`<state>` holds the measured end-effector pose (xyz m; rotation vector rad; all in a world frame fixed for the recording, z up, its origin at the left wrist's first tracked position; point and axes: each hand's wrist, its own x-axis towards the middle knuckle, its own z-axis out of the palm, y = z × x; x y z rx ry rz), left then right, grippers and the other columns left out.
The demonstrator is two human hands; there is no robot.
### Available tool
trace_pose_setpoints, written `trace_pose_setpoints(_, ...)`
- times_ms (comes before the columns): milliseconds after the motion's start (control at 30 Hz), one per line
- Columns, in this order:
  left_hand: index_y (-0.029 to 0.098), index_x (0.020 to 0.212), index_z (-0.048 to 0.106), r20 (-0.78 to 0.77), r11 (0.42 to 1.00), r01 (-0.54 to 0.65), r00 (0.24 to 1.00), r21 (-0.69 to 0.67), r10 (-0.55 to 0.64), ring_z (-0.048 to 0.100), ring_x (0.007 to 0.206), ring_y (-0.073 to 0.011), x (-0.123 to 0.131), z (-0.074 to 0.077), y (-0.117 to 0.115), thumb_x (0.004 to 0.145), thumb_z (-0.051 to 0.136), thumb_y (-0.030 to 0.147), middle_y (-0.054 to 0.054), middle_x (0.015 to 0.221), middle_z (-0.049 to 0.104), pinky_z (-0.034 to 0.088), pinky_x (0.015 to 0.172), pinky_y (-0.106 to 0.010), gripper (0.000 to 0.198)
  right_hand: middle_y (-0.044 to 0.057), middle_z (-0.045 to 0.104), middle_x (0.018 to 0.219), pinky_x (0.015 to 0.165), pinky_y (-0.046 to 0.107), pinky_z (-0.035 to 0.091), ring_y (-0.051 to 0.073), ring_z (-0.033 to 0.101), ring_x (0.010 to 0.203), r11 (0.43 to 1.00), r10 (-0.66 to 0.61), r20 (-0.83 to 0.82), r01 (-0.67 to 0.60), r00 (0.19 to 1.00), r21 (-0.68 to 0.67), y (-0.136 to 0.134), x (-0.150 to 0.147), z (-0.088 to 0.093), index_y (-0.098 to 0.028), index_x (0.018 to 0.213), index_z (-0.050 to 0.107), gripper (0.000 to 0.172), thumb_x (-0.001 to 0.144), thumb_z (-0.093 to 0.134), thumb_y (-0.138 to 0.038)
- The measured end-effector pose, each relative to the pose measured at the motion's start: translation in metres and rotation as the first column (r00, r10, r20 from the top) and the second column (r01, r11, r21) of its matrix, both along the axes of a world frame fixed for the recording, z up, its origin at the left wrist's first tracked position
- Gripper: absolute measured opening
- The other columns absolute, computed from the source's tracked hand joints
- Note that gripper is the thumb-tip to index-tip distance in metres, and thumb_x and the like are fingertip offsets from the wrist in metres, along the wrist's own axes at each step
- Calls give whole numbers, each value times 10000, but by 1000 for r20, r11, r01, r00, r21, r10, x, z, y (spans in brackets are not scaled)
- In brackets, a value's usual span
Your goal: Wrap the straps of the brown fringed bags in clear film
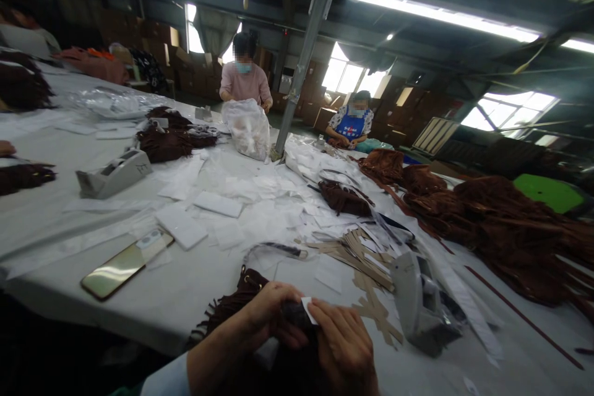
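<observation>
A dark brown fringed bag [249, 283] lies at the table's near edge, its fringe spreading left under my forearm. My left hand [273, 315] is closed around a dark rolled piece [297, 314], perhaps the bag's strap; I cannot tell whether it joins the bag. My right hand [346, 343] pinches a small white slip [308, 309] against that piece with its fingertips. Behind the bag, a partly wrapped strap [273, 249] curves across the table. Dark material below my hands is in shadow and hard to make out.
Tape dispensers stand at right [420, 306] and left [116, 172]. A phone [125, 266] lies at left. Paper strips [366, 257], white sheets and bags cover the table [51, 247]. Brown material [501, 229] is heaped right. A metal post [306, 55] and two people stand beyond.
</observation>
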<state>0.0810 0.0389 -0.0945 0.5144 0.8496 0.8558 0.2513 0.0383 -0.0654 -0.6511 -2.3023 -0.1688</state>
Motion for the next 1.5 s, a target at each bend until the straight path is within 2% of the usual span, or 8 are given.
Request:
trace_pose_setpoints(333,121,702,581,12,997,-63,998,48,62,426,285,-58,2,-3,0,631,657,352,20,517,564,255,273,-154,253,95,690,1051,799,415,486,235,633,933,1000,-17,-25,17,1000,0,14,6,-13,-195,1085,657,195,925,544,-198)
trace_pose_setpoints(600,121,735,566,-4,986,-66,998,151,67,358,256,-32,3,-5,2,645,667,380,52,537,524,243,253,-162,291,63,710,1037,825,396,531,221,658,962,959,9,-139,-47,990,-279,34,7,-29,-233,1082,659,208,919,540,-185)
trace_pose_setpoints(1000,174,837,511,-466,901,89,875,424,133,376,293,-60,8,-24,2,754,587,432,70,577,496,228,279,-183,282,60,700,1062,878,419,464,230,643,983,935,-85,-96,46,992,-353,16,5,-36,-233,1087,645,232,887,558,-154)
trace_pose_setpoints(1133,159,814,545,-460,910,95,881,403,111,311,292,-44,6,-35,3,766,579,454,56,569,537,179,293,-190,301,72,688,1114,949,417,453,242,620,1049,894,-262,-146,183,954,-409,24,46,-31,-235,1140,649,271,878,586,-258)
trace_pose_setpoints(1200,151,847,557,-439,928,97,895,359,76,278,252,-42,4,-42,3,780,558,466,59,532,534,119,274,-197,322,90,685,1121,950,401,460,255,614,1058,806,-515,-244,368,822,-463,37,91,-26,-216,1098,681,293,882,556,-369)
trace_pose_setpoints(1267,141,914,560,-413,942,65,907,329,81,292,230,-49,2,-51,4,779,554,480,48,519,556,105,267,-194,365,104,680,1129,950,384,456,276,607,1063,574,-808,-293,572,511,-585,52,145,-21,-191,1055,702,428,840,515,-509)
trace_pose_setpoints(1333,134,954,551,-395,955,24,913,296,99,314,225,-57,1,-61,7,763,554,515,25,528,588,118,265,-187,427,178,679,1098,908,433,458,337,600,1052,426,-903,-259,641,343,-638,67,194,-18,-109,1098,684,585,807,445,-558)
trace_pose_setpoints(1500,144,877,579,-328,961,-49,934,272,141,325,271,-44,1,-74,14,656,662,540,12,554,588,138,276,-175,461,161,695,663,684,397,490,337,655,759,265,-950,-107,576,294,-773,91,254,-27,-114,630,726,503,679,523,-572)
